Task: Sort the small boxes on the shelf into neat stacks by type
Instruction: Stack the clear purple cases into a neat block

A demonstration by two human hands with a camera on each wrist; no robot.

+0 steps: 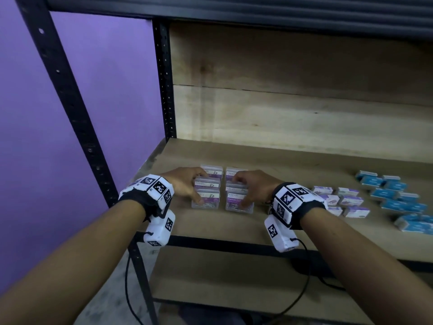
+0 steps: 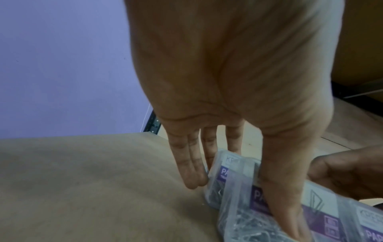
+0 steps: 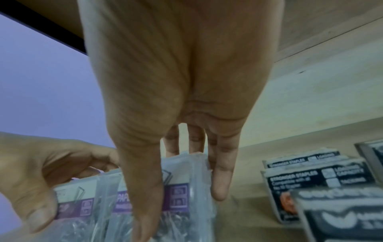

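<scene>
Left grip [image 1: 185,185] and right grip [image 1: 251,187] are held flat, straight fingers [image 2: 186,163] pressed against the paper-clip boxes [image 1: 237,202] being squared up at 7 o'clock on the shelf [image 1: 281,165], so tbh the blue boxes [image 1: 398,202] at 3 o'clock likely get neatened next.

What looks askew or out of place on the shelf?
Only the blue boxes at the far right: they lie staggered and at loose angles, not in square stacks. The white boxes sit in fairly even rows. The clip boxes form two tidy columns between the left hand and right hand. Nothing looks spilled.
</scene>
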